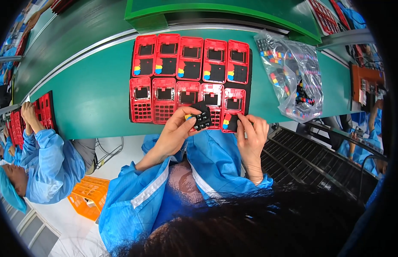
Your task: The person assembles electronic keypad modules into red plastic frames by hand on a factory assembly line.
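Observation:
My left hand (pixel 175 130) is closed round black rubber keypads (pixel 202 121) with raised keys and a bit of yellow at one edge, held above the lower row of shells. With thumb and index finger together, my right hand (pixel 252 135) grips the right edge of a keypad (pixel 229 123) with red, yellow and blue patches, which lies in the nearest right red handset shell (pixel 233 95). More red shells (pixel 191 48) lie in two rows on a black mat (pixel 251 64). Those in the far row hold keypads; the near ones left of my right hand show bare key holes.
A clear plastic bag (pixel 293 77) of colourful keypads lies right on the green table (pixel 100 94). Beyond runs a green-edged ledge (pixel 216 19). At left, a co-worker in blue (pixel 53 165) handles red shells. An orange crate (pixel 89 195) and black slatted rack (pixel 314 158) stand below.

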Demonstrator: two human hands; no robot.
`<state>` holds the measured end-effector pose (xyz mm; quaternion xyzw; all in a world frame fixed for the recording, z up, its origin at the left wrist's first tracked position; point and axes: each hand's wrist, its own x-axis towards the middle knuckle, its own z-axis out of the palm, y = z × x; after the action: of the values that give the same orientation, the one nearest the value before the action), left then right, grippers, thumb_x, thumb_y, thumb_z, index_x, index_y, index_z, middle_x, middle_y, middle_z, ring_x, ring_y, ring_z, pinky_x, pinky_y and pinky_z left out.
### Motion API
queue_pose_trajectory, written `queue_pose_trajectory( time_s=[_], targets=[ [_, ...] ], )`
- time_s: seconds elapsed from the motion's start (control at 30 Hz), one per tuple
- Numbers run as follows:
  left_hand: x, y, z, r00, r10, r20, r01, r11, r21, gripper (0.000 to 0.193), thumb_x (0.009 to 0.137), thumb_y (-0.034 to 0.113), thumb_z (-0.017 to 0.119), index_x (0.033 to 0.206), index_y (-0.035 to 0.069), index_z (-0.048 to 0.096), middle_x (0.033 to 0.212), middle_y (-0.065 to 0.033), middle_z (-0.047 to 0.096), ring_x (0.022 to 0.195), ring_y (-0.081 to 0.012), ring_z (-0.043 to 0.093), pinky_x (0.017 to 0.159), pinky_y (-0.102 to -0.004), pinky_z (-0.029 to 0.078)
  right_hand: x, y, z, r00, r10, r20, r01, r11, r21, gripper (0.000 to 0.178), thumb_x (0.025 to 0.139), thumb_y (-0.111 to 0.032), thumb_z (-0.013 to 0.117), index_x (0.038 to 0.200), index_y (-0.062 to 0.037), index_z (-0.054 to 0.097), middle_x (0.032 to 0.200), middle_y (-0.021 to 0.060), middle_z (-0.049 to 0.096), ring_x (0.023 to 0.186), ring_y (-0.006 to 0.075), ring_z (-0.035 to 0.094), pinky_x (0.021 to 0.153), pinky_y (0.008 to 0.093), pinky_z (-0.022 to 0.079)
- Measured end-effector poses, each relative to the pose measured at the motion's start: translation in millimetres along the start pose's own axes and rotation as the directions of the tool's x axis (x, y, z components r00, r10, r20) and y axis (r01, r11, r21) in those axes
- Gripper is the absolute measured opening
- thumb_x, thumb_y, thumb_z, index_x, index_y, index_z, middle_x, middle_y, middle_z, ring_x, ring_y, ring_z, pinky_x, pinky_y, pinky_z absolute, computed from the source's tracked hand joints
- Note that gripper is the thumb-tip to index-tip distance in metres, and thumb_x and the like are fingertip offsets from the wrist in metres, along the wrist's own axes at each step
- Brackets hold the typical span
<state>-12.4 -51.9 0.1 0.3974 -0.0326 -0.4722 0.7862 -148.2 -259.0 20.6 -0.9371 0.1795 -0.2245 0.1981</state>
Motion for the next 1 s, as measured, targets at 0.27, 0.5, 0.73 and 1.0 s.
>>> queue_pose_trajectory(
  time_s=[0.27, 0.5, 0.73, 1.0],
  targets=[
    [1, 0, -1, 1.0, -0.016, -0.011, 0.016, 1.0, 0.027, 0.023, 0.11, 0.006, 0.049, 0.132, 0.003, 0.053, 0.126, -0.0091, 0.064, 0.118, -0.0181, 0.066, 0.105, -0.0384, 0.057, -4, 6, 2, 0.978, -0.203, 0.039, 0.201, 0.978, 0.052, 0.038, 0.076, 0.004, 0.072, 0.114, -0.0003, 0.075, 0.115, 0.0121, 0.068, 0.109, 0.0308, 0.066, 0.096, 0.0445, 0.053],
    [1, -4, -2, 1.0, -0.007, 0.013, 0.007, 1.0, 0.021, 0.022, 0.11, 0.006, 0.05, 0.132, 0.004, 0.054, 0.126, -0.0082, 0.063, 0.117, -0.016, 0.066, 0.104, -0.0359, 0.057, 13, 28, -7, 0.913, -0.354, 0.2, 0.321, 0.93, 0.18, 0.031, 0.075, 0.004, 0.07, 0.105, -0.0008, 0.076, 0.114, 0.0118, 0.073, 0.114, 0.0288, 0.069, 0.1, 0.0446, 0.054],
    [2, -5, 0, 1.0, -0.01, 0.018, 0.01, 1.0, 0.013, 0.022, 0.11, 0.007, 0.051, 0.132, 0.004, 0.054, 0.126, -0.0076, 0.063, 0.116, -0.0153, 0.066, 0.104, -0.0354, 0.056, 12, 21, -6, 0.92, -0.371, 0.124, 0.358, 0.927, 0.113, 0.028, 0.072, 0.0, 0.073, 0.1, -0.0004, 0.076, 0.107, 0.0107, 0.073, 0.102, 0.0276, 0.07, 0.094, 0.0441, 0.056],
    [-1, -3, 0, 1.0, -0.009, -0.005, 0.009, 1.0, 0.01, 0.022, 0.11, 0.006, 0.051, 0.132, 0.004, 0.054, 0.127, -0.0081, 0.062, 0.117, -0.0154, 0.065, 0.104, -0.036, 0.056, 11, 12, -8, 0.919, -0.394, 0.022, 0.392, 0.918, 0.067, 0.028, 0.069, 0.003, 0.075, 0.097, 0.002, 0.074, 0.105, 0.0108, 0.071, 0.094, 0.0281, 0.068, 0.088, 0.0418, 0.056]
  ],
)
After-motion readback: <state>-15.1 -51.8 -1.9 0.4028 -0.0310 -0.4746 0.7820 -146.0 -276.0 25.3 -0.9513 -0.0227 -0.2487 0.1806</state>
